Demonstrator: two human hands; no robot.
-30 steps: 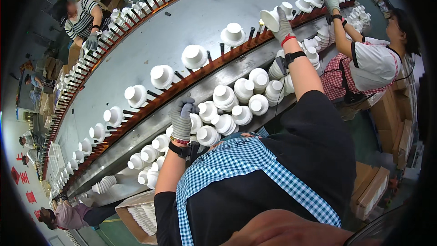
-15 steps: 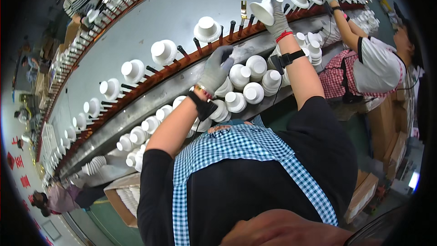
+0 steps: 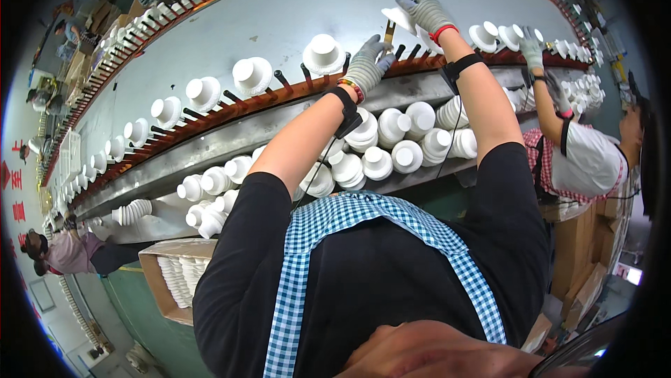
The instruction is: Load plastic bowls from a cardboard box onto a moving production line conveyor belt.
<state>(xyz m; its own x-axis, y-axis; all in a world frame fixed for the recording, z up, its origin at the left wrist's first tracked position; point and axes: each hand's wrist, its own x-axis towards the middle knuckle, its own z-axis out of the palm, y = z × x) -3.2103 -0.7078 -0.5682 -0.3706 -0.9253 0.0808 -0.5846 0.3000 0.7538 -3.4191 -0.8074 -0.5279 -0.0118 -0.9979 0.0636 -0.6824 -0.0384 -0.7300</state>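
Observation:
Gloved in grey, my right hand (image 3: pixel 425 13) grips a white hat-shaped piece (image 3: pixel 400 20) with a wide brim, tilted on its side. The piece is just above an upright brass-coloured bracket (image 3: pixel 389 32) on the rail, partly hiding its top. My left hand (image 3: pixel 368 65), in a similar glove, reaches to the rail beside the bracket's foot. Its fingers and thumb are apart, and no white piece is in them. The nearest piece on its left is a white hat-shaped piece (image 3: pixel 323 55) seated on the rail.
A curved brown rail (image 3: pixel 241 107) with black-tipped pegs edges the grey table (image 3: pixel 279 21). Below it, stacks of white pieces (image 3: pixel 377 162) lie on a metal ledge. A co-worker (image 3: pixel 583 161) works close on my right. An open carton (image 3: pixel 157 266) stands at lower left.
My left hand has moved right and up to the bracket from above the stacked pieces. My right hand has turned and brought the white piece close over the bracket. The view has shifted.

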